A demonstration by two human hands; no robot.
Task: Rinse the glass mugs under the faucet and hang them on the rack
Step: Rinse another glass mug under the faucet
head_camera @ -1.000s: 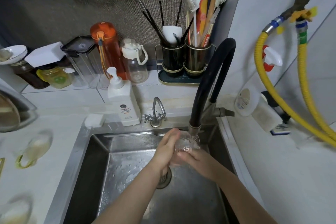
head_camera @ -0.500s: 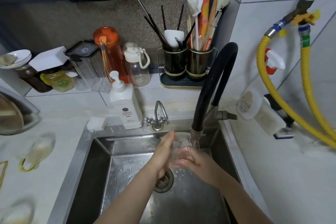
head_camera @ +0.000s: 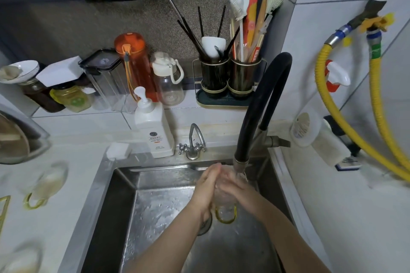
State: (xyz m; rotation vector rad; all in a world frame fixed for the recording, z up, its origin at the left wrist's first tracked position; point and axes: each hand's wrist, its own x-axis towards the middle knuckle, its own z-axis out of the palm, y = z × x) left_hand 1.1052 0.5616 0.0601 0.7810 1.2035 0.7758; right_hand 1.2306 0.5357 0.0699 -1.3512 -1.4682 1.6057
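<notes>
Both hands, left (head_camera: 205, 186) and right (head_camera: 236, 190), clasp a mug (head_camera: 224, 203) just below the faucet (head_camera: 240, 162), rinsing underway. Two more mugs (head_camera: 47, 184) lie left of the sink (head_camera: 99, 195); no rack is visible, so hanging remains.

Pretty dim, flat indoor light, soft shadows. Wet stainless steel sink (head_camera: 155, 210) throws patchy glare. Wide-angle warp bends the edges, and the clear yellow-handled glass mugs (head_camera: 44, 186) on the left counter are smeared and blurry.
</notes>
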